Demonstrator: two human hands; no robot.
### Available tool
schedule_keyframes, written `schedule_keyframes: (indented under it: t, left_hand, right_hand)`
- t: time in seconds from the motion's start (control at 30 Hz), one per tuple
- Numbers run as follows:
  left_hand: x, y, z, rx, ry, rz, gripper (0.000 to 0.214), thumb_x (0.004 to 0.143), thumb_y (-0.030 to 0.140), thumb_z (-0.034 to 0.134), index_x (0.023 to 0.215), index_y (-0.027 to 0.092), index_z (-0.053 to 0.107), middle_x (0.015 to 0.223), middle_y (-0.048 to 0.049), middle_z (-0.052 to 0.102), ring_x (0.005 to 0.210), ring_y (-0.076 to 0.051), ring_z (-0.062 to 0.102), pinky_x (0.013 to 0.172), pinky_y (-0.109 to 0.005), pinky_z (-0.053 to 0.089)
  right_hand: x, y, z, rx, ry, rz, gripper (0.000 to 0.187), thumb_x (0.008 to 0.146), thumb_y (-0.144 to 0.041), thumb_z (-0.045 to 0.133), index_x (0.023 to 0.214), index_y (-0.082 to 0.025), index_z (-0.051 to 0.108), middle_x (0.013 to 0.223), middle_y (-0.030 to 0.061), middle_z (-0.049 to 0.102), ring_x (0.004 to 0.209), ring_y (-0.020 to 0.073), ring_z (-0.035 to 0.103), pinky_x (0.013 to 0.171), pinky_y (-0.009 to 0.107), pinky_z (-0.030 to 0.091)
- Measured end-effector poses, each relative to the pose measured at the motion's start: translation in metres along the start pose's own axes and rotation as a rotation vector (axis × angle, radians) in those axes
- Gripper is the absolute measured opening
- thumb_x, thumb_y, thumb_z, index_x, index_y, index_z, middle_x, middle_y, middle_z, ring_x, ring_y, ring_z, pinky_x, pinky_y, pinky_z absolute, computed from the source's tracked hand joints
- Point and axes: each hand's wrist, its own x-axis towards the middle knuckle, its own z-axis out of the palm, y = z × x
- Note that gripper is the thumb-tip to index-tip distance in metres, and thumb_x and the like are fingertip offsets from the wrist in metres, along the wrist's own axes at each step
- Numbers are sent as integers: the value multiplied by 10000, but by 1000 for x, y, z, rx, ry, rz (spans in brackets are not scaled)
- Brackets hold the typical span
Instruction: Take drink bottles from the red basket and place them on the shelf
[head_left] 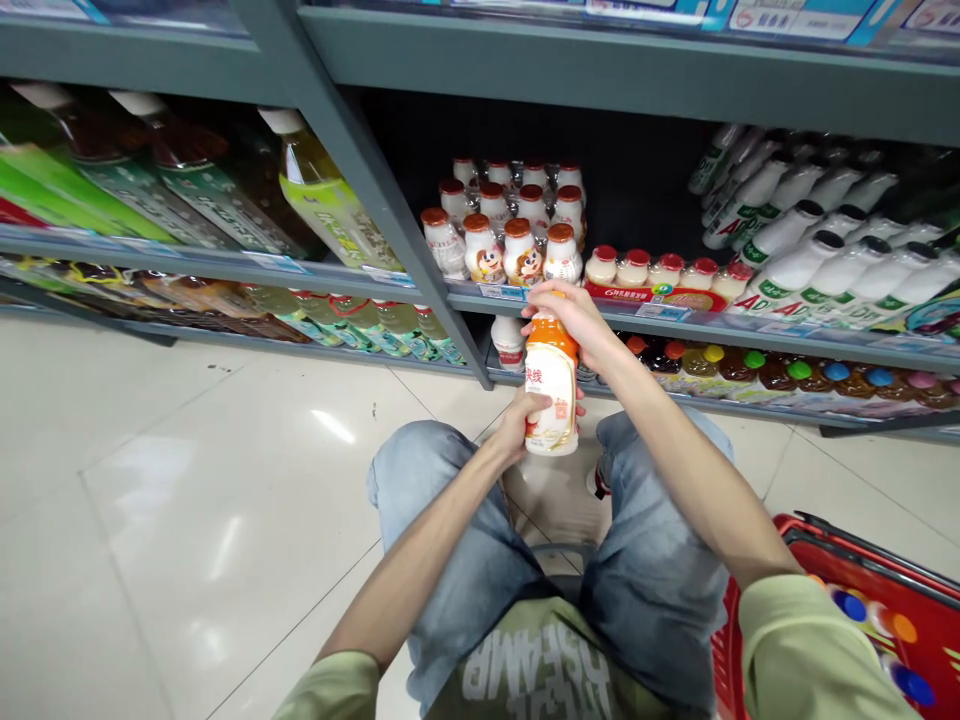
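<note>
I crouch before a low store shelf and hold an orange-and-white drink bottle (551, 392) upright in front of my knees. My left hand (521, 420) is wrapped round its lower body. My right hand (570, 315) is closed over its top, hiding the cap. Just behind the bottle, small white bottles with red-brown caps (517, 235) stand in rows on the shelf (675, 322).
White AD milk bottles (810, 265) fill the shelf's right part, and a pack of small red-capped bottles (660, 275) sits in the middle. Tea bottles (187, 175) lie on the left shelves. A red basket (874, 590) with bottles stands at my right.
</note>
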Motion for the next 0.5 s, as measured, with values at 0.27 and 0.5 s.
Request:
schedule_keyframes:
  t: [0.27,0.5]
  left_hand:
    - [5,2,5,-156,-174,-62,638,520,360,608,1096,96,686,1000,-178,756,871,-354,733,715,-474,610]
    - [9,-2,8,-75,-109,-63,616,594,421,724,1114,94,687,962,-169,765,848,-333,742,738,-460,616]
  right_hand:
    - [1,-3,2,4,7,-83,157,752,-296,719,796,-211,595,633,-30,648,520,148,653,458,227,507]
    - [0,2,-5,-21,93,-80,108,768,-262,680,762,-202,590,618,-13,652,490,158,643,435,232,487]
